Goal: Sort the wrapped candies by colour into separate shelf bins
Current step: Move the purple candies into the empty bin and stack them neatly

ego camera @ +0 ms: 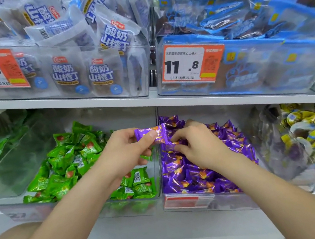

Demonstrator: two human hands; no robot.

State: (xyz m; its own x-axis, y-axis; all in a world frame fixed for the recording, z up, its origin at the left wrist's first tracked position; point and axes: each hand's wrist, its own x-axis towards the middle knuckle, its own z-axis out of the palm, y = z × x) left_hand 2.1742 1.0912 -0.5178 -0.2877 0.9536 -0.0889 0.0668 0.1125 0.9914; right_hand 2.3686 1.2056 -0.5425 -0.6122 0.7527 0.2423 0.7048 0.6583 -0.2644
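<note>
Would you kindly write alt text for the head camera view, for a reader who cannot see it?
The left hand pinches a purple wrapped candy over the wall between a bin of green candies and a bin of purple candies, where the right hand pinches a second purple candy.

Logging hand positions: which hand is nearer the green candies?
Left. The left hand is above the green candies, holding a purple candy; the right hand is over the purple candies.

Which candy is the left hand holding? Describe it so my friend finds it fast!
Look under the white shelf, where the green bin meets the purple bin. The left hand pinches one purple candy there, the only purple one lifted above the heap.
</note>
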